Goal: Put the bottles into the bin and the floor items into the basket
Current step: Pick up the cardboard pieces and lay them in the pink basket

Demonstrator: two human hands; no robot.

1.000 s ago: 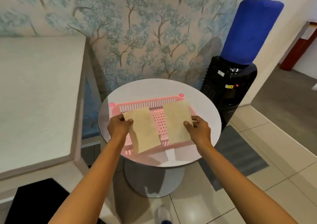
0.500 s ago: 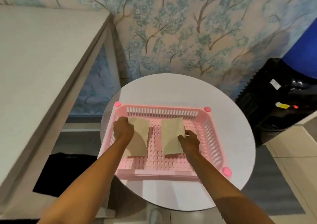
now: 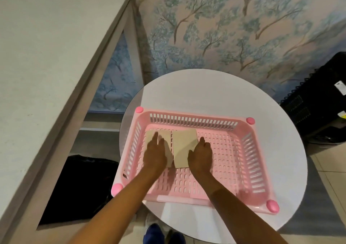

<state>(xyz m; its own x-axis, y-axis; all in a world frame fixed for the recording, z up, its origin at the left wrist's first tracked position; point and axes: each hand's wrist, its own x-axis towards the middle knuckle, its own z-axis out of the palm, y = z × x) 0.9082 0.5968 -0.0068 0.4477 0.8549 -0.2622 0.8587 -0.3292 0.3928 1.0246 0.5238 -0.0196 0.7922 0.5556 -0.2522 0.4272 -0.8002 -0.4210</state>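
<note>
A pink slotted plastic basket [image 3: 192, 115] stands on a round white table [image 3: 206, 90]. Two beige flat sheets lie side by side on the basket's floor, at its left half. My left hand [image 3: 154, 157] rests on the left sheet [image 3: 164, 134] with its fingers stretched out over it. My right hand [image 3: 201, 156] sits at the right edge of the right sheet [image 3: 183, 144], thumb on the sheet, fingers loose on the basket floor. No bottles are in view.
A large pale table [image 3: 46, 56] runs along the left, with a black bin opening [image 3: 78, 187] on the floor below it. A black water dispenser [image 3: 318, 103] stands at the right against the patterned wall. A grey mat [image 3: 316, 197] lies under the round table.
Both hands have lowered the two sheets from above the basket rim down flat onto its floor. The pinches have loosened. The camera has moved closer and tilted down.
</note>
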